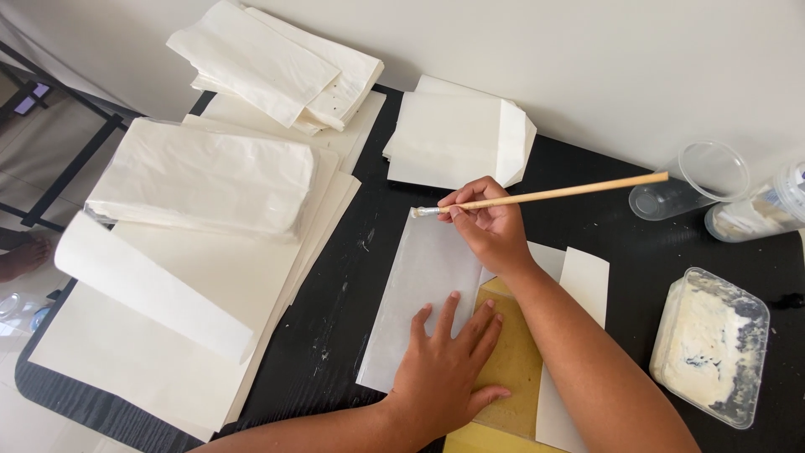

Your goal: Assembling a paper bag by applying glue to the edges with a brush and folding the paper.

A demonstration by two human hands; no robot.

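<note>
Brush [545, 196], bristles left, handle up-right

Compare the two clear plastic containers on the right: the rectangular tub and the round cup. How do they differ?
The rectangular tub stands upright near the table's front edge; the round cup lies tipped on its side by the wall. The tub holds white paste with dark smears; the cup looks empty. The tub is wider and shallower, the cup narrower. Both are clear plastic, lidless, and rest on the black table.

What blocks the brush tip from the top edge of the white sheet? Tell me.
Nothing visible. The right hand holds the brush with its tip at the white sheet's top edge; the left hand presses the sheet lower down.
</note>
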